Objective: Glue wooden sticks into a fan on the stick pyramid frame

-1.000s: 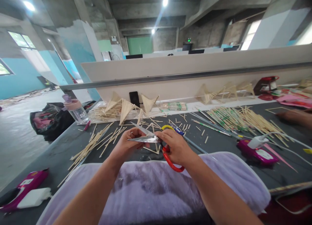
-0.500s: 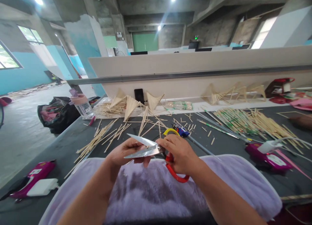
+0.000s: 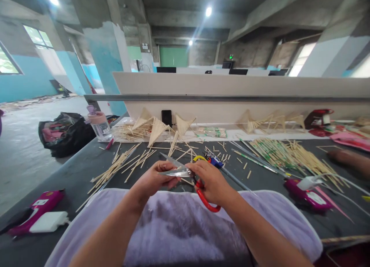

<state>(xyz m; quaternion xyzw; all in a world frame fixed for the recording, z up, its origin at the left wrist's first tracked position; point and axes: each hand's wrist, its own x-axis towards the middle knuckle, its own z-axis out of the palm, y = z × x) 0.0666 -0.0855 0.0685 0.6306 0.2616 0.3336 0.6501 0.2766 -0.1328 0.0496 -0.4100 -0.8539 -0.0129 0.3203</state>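
My right hand (image 3: 209, 180) grips the red and yellow handles of a pair of scissors (image 3: 177, 173), whose blades stand apart and point left. My left hand (image 3: 157, 178) is pinched closed beside the blades. A pale bit of what looks like a thin wooden stick shows between the blades at its fingertips; the rest is hidden by the fingers. Both hands are above the near edge of the dark table, over a purple cloth (image 3: 179, 224). Just beyond the scissors lie a blue glue gun (image 3: 215, 161) and loose wooden sticks (image 3: 173, 143).
Piles of sticks lie left (image 3: 112, 168) and right (image 3: 309, 155), with short cut pieces (image 3: 245, 166) between. Fan-shaped stick models (image 3: 158, 130) stand at the back near a bottle (image 3: 100, 124). Magenta devices (image 3: 308, 195) flank me. Another person's hand (image 3: 349, 161) is at far right.
The scissor blades have closed partway and my left hand has moved slightly up and right, nearer my right hand. The view has tilted a little.
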